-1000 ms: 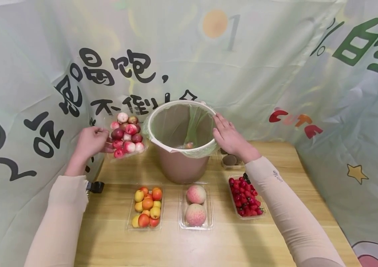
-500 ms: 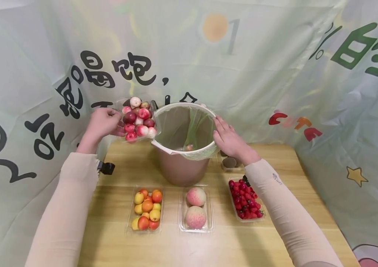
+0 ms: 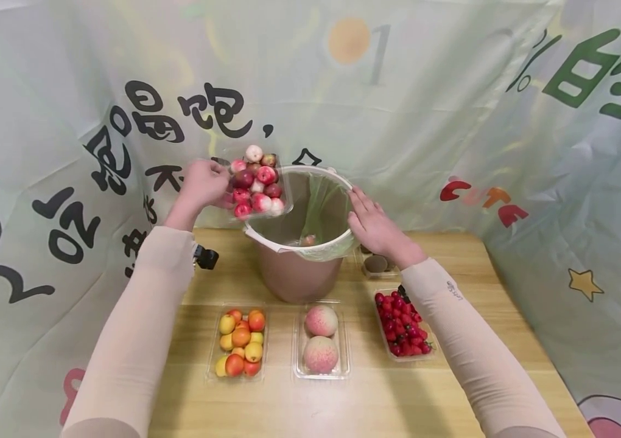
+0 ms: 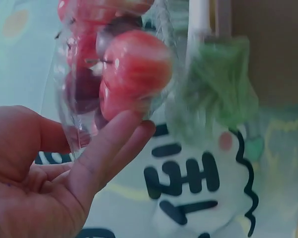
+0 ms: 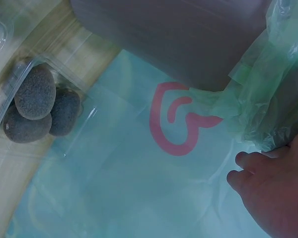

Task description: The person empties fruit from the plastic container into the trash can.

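My left hand (image 3: 203,185) holds a clear plastic box (image 3: 288,204) by its left side, raised over the bin's left rim. Red, dark purple and whitish round fruits (image 3: 258,182) fill the box, which tilts toward me. In the left wrist view, fingers curl under the box wall, beside a shiny red apple-like fruit (image 4: 136,64). The brownish bin (image 3: 299,274) has a white rim and a thin green bag (image 3: 338,248) lining it. A small reddish-yellow fruit (image 3: 308,240) lies inside. My right hand (image 3: 376,228) rests on the right rim, fingers extended over the bag's edge.
On the wooden table (image 3: 343,407) stand clear boxes of yellow-orange fruits (image 3: 241,340), two pink peaches (image 3: 321,337) and red berries (image 3: 400,325). Right of the bin, another box holds dark grey oval fruits (image 5: 35,94). Printed cloth (image 3: 420,109) encloses the back and sides.
My left hand has lifted the fruit box and moved it right, from beside the bin to over its left rim. The right hand stays on the rim.
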{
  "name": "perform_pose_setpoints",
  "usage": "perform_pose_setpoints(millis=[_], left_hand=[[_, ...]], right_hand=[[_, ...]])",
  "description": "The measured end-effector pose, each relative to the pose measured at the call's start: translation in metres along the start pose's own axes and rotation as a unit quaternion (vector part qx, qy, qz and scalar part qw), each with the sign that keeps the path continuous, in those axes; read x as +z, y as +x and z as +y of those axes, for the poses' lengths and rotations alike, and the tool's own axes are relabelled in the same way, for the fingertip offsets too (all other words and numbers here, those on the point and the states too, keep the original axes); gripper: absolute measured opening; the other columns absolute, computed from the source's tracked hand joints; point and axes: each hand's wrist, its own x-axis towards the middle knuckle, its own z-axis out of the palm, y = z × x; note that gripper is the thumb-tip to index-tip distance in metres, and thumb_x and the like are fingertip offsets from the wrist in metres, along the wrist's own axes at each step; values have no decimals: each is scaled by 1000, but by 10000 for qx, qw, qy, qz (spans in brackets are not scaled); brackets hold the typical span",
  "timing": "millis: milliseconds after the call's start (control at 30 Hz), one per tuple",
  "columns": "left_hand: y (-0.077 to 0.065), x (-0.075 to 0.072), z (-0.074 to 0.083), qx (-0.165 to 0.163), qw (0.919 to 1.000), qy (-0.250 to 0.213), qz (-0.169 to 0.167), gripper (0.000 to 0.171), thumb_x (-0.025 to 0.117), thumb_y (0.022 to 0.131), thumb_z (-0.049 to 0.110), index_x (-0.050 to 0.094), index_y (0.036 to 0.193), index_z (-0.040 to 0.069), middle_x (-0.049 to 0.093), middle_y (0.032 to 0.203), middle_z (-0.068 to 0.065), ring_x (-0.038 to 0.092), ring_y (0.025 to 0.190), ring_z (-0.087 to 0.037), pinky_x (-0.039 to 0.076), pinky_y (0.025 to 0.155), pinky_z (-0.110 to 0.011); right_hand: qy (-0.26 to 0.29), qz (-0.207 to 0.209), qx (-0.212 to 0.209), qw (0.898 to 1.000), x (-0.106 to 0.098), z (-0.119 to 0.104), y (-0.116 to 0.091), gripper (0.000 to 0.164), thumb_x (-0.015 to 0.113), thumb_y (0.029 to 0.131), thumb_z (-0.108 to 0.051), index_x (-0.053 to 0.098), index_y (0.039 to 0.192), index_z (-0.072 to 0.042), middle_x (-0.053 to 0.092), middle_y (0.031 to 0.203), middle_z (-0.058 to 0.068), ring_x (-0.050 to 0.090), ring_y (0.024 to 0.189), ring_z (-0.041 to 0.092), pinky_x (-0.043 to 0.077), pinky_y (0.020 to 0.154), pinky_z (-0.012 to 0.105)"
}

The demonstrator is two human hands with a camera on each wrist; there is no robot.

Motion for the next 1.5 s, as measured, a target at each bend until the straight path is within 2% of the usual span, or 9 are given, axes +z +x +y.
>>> perform_pose_setpoints(millis=[200, 333, 433, 600, 700, 867, 967, 1200, 1500], left_hand=[[4, 23, 9, 334, 9958, 503, 695, 23, 52, 100, 11, 70, 96, -3, 63, 75, -6, 62, 80, -27, 47, 64, -27], [5, 36, 10, 363, 9943, 520, 862, 23, 53, 99, 12, 69, 99, -3, 55, 66, -1, 60, 85, -32, 44, 69, -30], [7, 43, 9, 360, 9938, 508, 926, 24, 53, 100, 12, 69, 107, -5, 51, 67, -2, 56, 86, -33, 42, 70, -34], [9, 52, 8, 219, 9957, 316, 844, 35, 50, 104, 14, 67, 129, -4, 70, 93, -18, 64, 94, -31, 48, 75, -32], [9, 56, 7, 169, 9970, 68, 752, 41, 48, 105, 13, 62, 141, -1, 74, 107, -24, 69, 75, -20, 51, 66, -25], [10, 62, 5, 237, 9964, -207, 788, 42, 50, 105, 12, 61, 144, 0, 75, 91, -18, 57, 47, -3, 47, 52, -19], [11, 66, 5, 318, 9954, -128, 890, 40, 52, 105, 12, 63, 142, 1, 74, 87, -16, 61, 58, -10, 48, 61, -24], [11, 69, 5, 397, 9941, -143, 996, 43, 52, 103, 11, 60, 144, 0, 76, 119, -23, 66, 118, -38, 50, 105, -49], [10, 72, 2, 629, 9914, -292, 1110, 41, 51, 107, 11, 60, 146, 3, 76, 111, -22, 59, 80, -22, 50, 82, -37]], right_hand=[[-4, 11, -1, 10000, 0, -1, -1, 69, 18, 110, -39, 12, 169, -3, 6, 178, 17, 10, 165, 37, 12, 133, 59], [11, 3, 30, 10000, 1, 0, -2, 68, 18, 110, -37, 11, 169, -3, 6, 178, 17, 9, 165, 36, 12, 133, 58], [41, 19, 36, 10000, 0, 0, -1, 68, 20, 110, -36, 11, 169, -4, 5, 179, 16, 8, 166, 35, 12, 133, 58], [52, 2, 32, 10000, 0, -2, -1, 69, 18, 110, -39, 12, 169, -5, 4, 179, 15, 7, 166, 32, 11, 134, 57], [57, 7, 40, 10000, 0, -2, -1, 69, 17, 110, -40, 12, 169, -5, 5, 179, 15, 7, 166, 31, 11, 134, 57], [41, 23, 44, 10000, 1, -1, 0, 69, 17, 110, -39, 12, 169, -4, 6, 179, 16, 8, 166, 34, 12, 133, 59], [45, 19, 53, 10000, 0, -1, -1, 69, 17, 109, -39, 12, 169, -4, 5, 179, 17, 8, 166, 34, 12, 134, 58], [33, -1, 43, 10000, 0, -2, 1, 69, 16, 110, -39, 11, 169, -4, 5, 179, 16, 8, 166, 34, 11, 133, 59], [43, 3, 46, 10000, 1, -2, 0, 69, 17, 110, -38, 11, 169, -5, 4, 179, 15, 7, 166, 32, 12, 133, 59]])
